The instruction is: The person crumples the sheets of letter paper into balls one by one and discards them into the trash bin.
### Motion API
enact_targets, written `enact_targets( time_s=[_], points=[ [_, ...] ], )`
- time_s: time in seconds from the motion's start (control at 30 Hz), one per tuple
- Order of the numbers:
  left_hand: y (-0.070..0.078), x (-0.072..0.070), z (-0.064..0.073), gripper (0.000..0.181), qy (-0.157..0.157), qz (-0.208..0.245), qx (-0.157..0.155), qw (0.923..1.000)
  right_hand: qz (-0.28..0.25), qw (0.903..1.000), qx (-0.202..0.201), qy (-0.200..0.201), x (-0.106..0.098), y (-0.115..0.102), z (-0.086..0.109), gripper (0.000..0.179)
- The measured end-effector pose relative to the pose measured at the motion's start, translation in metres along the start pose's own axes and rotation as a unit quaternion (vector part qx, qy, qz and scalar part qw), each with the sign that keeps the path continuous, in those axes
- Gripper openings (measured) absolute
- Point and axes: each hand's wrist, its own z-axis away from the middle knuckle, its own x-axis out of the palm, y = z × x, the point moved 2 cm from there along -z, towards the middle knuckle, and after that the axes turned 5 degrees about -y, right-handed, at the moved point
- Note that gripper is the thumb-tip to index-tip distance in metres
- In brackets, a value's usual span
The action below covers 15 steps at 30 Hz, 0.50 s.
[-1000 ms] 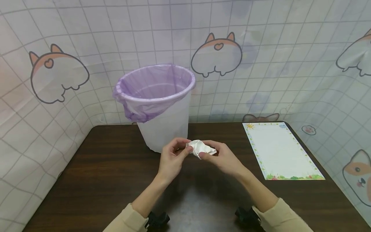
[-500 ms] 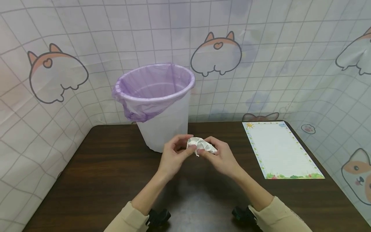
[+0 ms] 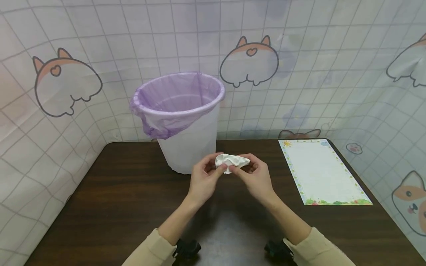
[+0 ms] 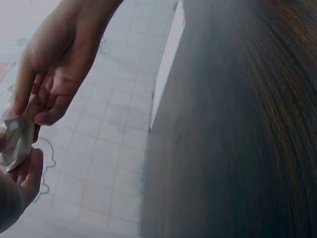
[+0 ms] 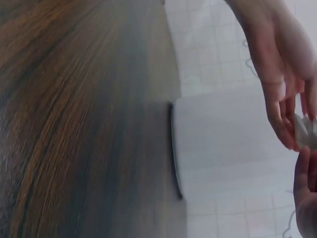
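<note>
A crumpled piece of white paper point(image 3: 231, 160) is held up above the table, in front of the bin. My left hand point(image 3: 203, 180) pinches its left part between thumb and fingers. On the other side, my right hand point(image 3: 256, 180) pinches the right part, its thumb close to the left thumb. In the left wrist view the crumpled paper point(image 4: 19, 141) shows folds between both hands. Only a piece of the paper point(image 5: 306, 131) shows at the edge of the right wrist view. Fingertips behind the paper are partly hidden.
Behind the hands stands a white bin point(image 3: 191, 155) lined with a purple bag point(image 3: 163, 123). A sheet of paper with a decorated border point(image 3: 326, 171) lies at the right of the dark wooden table point(image 3: 110, 207). A patterned cloth point(image 3: 253, 111) hangs behind.
Both hands have risen slightly in the head view, with the paper between them. The thumbs have shifted on it, and its crumpled shape looks longer and flatter.
</note>
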Motion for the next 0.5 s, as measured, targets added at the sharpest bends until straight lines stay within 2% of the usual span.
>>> enact_targets(
  time_s=[0.1, 0.23, 0.37, 0.5],
  points=[
    [-0.002, 0.004, -0.001, 0.027, 0.028, -0.021, 0.021, 0.9992, 0.009, 0.999, -0.033, 0.03, 0.004, -0.002, -0.001, 0.018],
    [-0.005, 0.006, -0.003, 0.023, 0.067, -0.039, 0.041, 0.9962, 0.028, 0.9953, -0.068, 0.062, 0.009, -0.005, -0.006, 0.017],
    [-0.01, 0.007, -0.004, 0.02, 0.091, -0.022, 0.035, 0.995, -0.006, 0.9961, -0.045, 0.076, 0.013, -0.004, -0.011, 0.024],
    [-0.012, 0.005, -0.002, 0.02, 0.083, -0.014, 0.014, 0.9964, -0.039, 0.9965, -0.005, 0.074, 0.015, -0.003, -0.013, 0.036]
  ],
)
